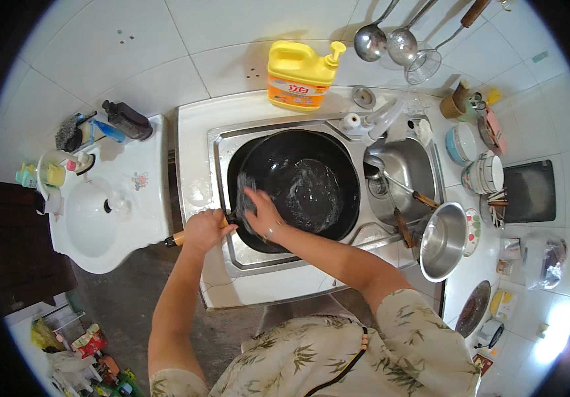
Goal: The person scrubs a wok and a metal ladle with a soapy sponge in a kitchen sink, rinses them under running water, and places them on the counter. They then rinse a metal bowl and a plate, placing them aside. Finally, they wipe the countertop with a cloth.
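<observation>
The black wok [305,188] sits in the left sink basin [222,142], its handle [180,237] pointing toward her left. Her left hand [204,229] is clenched around that handle; her right hand [262,212] presses something, too blurred to name, against the near inner wall.

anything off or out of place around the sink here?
Nothing broken or spilled. The large black round wok overfills the left basin of the steel sink, sitting tilted over its rim. The left hand grips its wooden handle; the right hand presses inside. A steel bowl lies tipped on the counter.
</observation>
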{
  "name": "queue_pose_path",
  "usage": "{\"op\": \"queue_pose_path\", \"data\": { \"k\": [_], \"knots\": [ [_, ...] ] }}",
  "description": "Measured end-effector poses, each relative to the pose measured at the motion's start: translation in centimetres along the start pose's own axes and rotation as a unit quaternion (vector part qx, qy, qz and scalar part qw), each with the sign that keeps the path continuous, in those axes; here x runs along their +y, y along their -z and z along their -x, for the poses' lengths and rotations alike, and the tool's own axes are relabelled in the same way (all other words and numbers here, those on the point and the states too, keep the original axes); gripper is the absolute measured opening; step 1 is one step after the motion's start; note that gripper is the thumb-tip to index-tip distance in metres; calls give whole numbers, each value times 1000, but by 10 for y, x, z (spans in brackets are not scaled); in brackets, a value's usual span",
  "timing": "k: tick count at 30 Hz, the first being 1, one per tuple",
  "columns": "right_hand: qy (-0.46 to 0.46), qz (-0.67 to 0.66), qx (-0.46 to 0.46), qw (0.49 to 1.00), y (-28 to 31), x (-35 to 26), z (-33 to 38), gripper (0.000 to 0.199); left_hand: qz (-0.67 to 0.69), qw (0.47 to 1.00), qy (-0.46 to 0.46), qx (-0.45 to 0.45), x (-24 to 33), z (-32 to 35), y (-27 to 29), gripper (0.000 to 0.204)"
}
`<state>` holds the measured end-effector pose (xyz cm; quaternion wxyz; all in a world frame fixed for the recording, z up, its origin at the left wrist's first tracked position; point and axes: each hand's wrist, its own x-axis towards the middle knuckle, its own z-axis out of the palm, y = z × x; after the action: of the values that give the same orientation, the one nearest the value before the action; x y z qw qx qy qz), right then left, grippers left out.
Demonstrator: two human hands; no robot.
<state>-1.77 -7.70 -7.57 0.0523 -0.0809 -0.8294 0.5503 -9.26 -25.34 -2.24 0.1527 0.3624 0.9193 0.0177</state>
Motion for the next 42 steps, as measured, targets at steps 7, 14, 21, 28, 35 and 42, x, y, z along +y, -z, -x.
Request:
{"op": "queue_pose_path", "data": {
  "k": [7, 14, 21, 28, 35, 42],
  "knots": [
    [-73, 122, 356, 923, 66, 70, -103, 53, -31, 999, 8, 9, 3, 2, 0, 53],
    [-163, 188, 30, 968, 149, 94, -5, 56, -12, 1000, 11, 21, 6, -1, 1, 56],
    [-63, 295, -113, 947, 165, 70, 25, 57, -19, 1000, 13, 22, 7, 0, 4, 54],
    [-65, 538, -313, 780, 181, 67, 4, 35, -18, 1000, 22, -5, 7, 1, 5, 54],
    [-101, 551, -382, 735, 205, 66, 31, 35, -14, 1000, 14, -13, 8, -2, 6, 55],
    [-105, 244, -348, 899, 39, 39, 10, 53, 3, 1000, 10, -4, 7, -6, 4, 56]
  ]
}}
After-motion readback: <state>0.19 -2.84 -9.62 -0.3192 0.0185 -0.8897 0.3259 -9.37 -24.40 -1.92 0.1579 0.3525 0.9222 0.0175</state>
